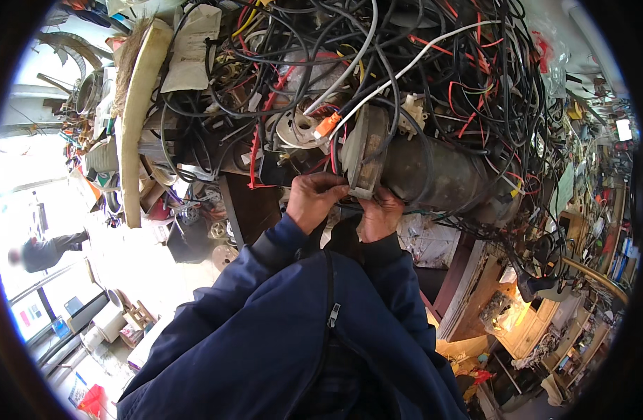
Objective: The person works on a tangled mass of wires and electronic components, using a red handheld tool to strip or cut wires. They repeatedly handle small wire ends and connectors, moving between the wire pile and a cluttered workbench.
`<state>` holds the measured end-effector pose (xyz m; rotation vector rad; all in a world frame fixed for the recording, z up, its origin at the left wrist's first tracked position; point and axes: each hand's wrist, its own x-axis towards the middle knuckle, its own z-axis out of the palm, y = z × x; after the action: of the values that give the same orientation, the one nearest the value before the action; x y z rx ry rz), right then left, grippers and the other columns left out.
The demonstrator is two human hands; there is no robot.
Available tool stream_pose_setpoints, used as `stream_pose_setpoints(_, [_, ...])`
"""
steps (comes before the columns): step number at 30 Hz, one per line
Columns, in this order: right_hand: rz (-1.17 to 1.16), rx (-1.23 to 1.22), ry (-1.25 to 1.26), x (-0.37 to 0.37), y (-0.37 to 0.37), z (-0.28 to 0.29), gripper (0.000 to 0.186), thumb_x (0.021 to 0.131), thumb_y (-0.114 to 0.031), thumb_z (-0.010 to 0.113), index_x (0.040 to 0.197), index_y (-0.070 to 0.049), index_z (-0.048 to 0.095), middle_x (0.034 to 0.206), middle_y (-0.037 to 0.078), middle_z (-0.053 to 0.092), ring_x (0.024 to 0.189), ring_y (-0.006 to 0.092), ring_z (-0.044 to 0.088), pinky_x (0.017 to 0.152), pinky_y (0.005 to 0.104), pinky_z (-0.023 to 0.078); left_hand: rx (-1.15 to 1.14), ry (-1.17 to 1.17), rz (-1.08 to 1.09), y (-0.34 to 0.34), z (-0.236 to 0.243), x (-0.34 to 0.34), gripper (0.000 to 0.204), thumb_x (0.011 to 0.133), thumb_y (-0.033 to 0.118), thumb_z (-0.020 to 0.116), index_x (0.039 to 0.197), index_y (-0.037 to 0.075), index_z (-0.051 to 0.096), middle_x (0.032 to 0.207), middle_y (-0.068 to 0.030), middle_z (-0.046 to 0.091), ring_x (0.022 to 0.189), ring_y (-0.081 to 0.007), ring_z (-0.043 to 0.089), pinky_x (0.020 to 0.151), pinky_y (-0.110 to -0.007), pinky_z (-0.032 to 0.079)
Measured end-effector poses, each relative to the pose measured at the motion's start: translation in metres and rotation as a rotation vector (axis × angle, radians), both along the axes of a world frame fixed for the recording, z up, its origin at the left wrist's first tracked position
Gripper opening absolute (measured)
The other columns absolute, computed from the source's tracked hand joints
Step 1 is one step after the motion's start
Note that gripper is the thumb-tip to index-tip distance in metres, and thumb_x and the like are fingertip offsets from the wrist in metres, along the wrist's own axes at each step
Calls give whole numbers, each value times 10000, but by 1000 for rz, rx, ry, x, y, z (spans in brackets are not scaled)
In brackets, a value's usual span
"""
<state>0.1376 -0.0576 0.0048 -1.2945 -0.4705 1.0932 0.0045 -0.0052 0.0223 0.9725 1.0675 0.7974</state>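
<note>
My left hand (314, 201) is closed, thumb and fingers pressed together at the lower left edge of a worn grey, box-shaped cover (367, 155). Beside it, my right hand (382, 213) curls in against the cover's lower right corner, its fingertips partly hidden. What either hand pinches is too small or covered to make out. The cover stands against the end of a large dark metal cylinder (433, 173), which looks like a motor. An orange connector (327, 125) on a dark cable lies just above, near a pale round spool (298, 129).
A thick tangle of black, red and white cables (398, 52) covers the bench ahead. A curved pale board (143, 119) stands at the left. A wooden cabinet (528, 325) is at the lower right. Another person (48, 250) is at the far left.
</note>
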Motion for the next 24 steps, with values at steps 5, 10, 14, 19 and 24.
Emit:
stream_pose_setpoints(5, [15, -32, 1, 0, -1, 1, 107, 785, 23, 644, 882, 44, 685, 844, 67, 679, 774, 115, 613, 729, 267, 495, -46, -21, 46, -7, 2, 2, 93, 790, 11, 704, 869, -37, 700, 764, -50, 688, 700, -70, 597, 641, -235, 486])
stream_pose_setpoints(10, [17, 7, 30, -2, 0, 4, 99, 780, 28, 644, 869, 42, 686, 851, 63, 679, 772, 115, 612, 735, 269, 496, -54, -3, 44, -1, -2, 2, 79, 793, 7, 693, 856, -40, 701, 769, -55, 690, 706, -75, 601, 647, -236, 485])
stream_pose_setpoints(14, [-10, -15, 29, -4, 1, 1, 105, 776, 28, 644, 871, 39, 688, 857, 57, 677, 771, 114, 609, 734, 270, 494, -51, 24, 14, -1, -1, -1, 78, 792, 7, 693, 850, -43, 700, 774, -57, 690, 708, -79, 602, 651, -239, 484])
stream_pose_setpoints(19, [42, 76, 103, 3, -2, -8, 246, 761, 107, 607, 992, 46, 664, 955, 82, 683, 838, 141, 638, 769, 284, 511, -12, 24, 15, -3, 6, -2, 87, 791, 10, 693, 859, -44, 698, 778, -56, 689, 708, -81, 602, 652, -244, 485])
stream_pose_setpoints(24, [38, 15, 14, -1, 1, 5, 171, 774, 60, 622, 933, 47, 682, 915, 75, 683, 818, 134, 627, 760, 282, 502, -28, 60, 24, 2, 2, 1, 94, 794, 10, 690, 870, -44, 694, 776, -53, 686, 703, -79, 598, 652, -244, 487])
